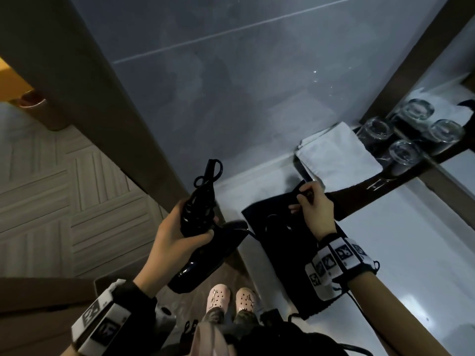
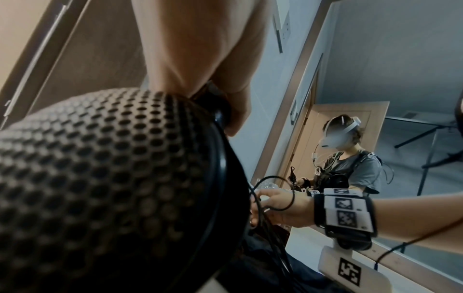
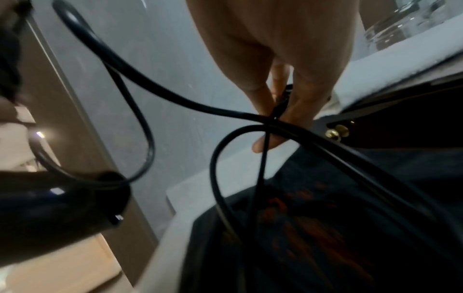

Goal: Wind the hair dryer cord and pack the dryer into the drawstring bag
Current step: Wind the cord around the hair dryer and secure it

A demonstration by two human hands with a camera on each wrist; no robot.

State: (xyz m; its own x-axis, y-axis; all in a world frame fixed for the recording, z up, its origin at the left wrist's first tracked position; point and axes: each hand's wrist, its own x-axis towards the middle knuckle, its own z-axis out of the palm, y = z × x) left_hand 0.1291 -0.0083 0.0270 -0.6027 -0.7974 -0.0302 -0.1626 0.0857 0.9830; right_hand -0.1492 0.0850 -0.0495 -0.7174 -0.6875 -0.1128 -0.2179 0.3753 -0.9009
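Observation:
My left hand [image 1: 194, 222] grips the black hair dryer [image 1: 205, 255] by its handle, over the cord [image 1: 199, 201] wound round it, with a short loop sticking out above. The dryer hangs off the counter's left edge, and its perforated grille [image 2: 100, 178] fills the left wrist view. The dark drawstring bag [image 1: 285, 250] lies flat on the white counter [image 1: 398, 253]. My right hand [image 1: 302, 201] pinches the bag's top edge by the drawstring [image 3: 263, 158]. A loose length of cord [image 3: 175, 95] runs from the dryer [image 3: 50, 204] across the bag [image 3: 338, 218].
A folded white towel [image 1: 334, 160] lies just behind the bag. Several upturned glasses [image 1: 402, 152] stand on a dark tray at the back right, beside a mirror. A door frame [image 1: 102, 98] rises on the left. My pink clogs [image 1: 231, 296] are on the floor below.

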